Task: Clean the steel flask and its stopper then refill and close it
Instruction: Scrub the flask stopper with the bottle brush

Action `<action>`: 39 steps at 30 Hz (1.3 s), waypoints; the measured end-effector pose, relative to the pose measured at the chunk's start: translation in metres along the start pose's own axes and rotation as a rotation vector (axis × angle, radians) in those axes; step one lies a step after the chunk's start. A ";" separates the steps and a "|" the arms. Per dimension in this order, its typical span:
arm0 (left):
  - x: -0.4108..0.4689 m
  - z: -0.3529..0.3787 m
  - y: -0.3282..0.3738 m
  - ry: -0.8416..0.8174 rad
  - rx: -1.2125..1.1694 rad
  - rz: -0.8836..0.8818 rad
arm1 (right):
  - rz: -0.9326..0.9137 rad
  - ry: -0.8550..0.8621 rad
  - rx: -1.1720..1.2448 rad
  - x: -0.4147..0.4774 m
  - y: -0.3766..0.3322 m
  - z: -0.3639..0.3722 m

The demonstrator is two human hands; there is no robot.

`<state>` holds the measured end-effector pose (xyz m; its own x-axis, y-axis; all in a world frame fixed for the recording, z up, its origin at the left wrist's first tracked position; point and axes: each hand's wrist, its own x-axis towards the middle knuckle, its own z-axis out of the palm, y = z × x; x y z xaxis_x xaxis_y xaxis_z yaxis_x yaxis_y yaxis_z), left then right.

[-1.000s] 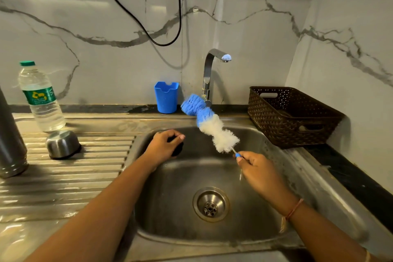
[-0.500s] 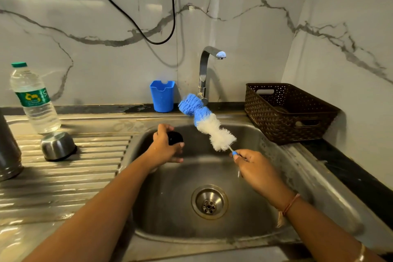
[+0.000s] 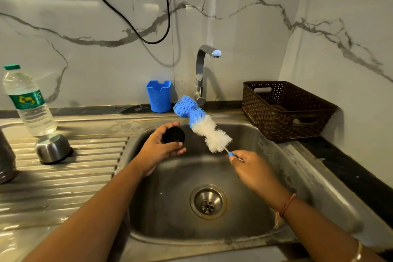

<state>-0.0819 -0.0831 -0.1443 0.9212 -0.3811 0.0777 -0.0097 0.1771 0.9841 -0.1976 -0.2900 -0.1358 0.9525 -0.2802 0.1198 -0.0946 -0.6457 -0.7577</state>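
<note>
**Centre of the frame.** We look down on a steel sink (image 3: 274, 149) set in a counter (image 3: 63, 178). The left hand (image 3: 157, 150) holds the black stopper (image 3: 173, 135) over the upper left corner of the basin. Its grip is closed round the stopper, fingers curled over the top edge and thumb under the lower one, so the round face is turned toward us.

**Right of centre.** The right hand (image 3: 254, 169) pinches the thin handle of the brush (image 3: 202, 126) just below the bristles, a narrow fingertip grip. The brush slants up and to the left. Its white bristles are nearest the hand, and its blue tip lies in front of the base of the tap (image 3: 201, 74). Brush and stopper are near each other but apart. The drain (image 3: 208, 201) lies below both hands. A thread band (image 3: 286, 206) circles the right wrist.

**Left edge.** The flask (image 3: 6, 159), cut by the frame, stands upright on the ribbed counter, well apart from the hands. To its right sits an upturned steel cup (image 3: 53, 149). Behind that stands a water bottle (image 3: 29, 102) with a green cap.

**Back and right.** A blue cup (image 3: 158, 97) stands just left of the tap. A brown basket (image 3: 282, 112) sits on the counter to the right of the sink. A black cable (image 3: 131, 25) hangs in a loop on the marble wall at upper centre.
</note>
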 end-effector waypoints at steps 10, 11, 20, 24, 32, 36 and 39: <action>-0.003 0.003 0.007 0.043 -0.019 -0.012 | 0.010 0.001 -0.010 0.000 0.001 0.001; -0.004 0.003 0.007 0.042 -0.005 -0.015 | 0.008 0.000 -0.013 0.000 0.001 0.001; -0.002 0.001 0.005 0.119 0.090 0.016 | 0.021 -0.010 -0.016 -0.003 -0.001 0.002; 0.005 -0.001 0.002 0.194 -0.141 -0.046 | 0.020 -0.004 -0.043 -0.004 -0.002 0.002; 0.016 -0.018 0.005 0.295 -0.766 -0.081 | -0.109 -0.019 -0.145 -0.017 -0.016 0.002; 0.011 -0.020 0.012 0.295 -0.871 -0.050 | -0.145 -0.103 -0.265 -0.027 -0.025 0.009; 0.013 -0.015 0.015 0.283 -0.873 -0.071 | -0.113 -0.032 -0.283 -0.027 -0.032 0.006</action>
<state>-0.0643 -0.0712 -0.1306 0.9703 -0.2018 -0.1337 0.2419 0.8278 0.5062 -0.2188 -0.2572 -0.1187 0.9698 -0.1756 0.1691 -0.0604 -0.8450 -0.5313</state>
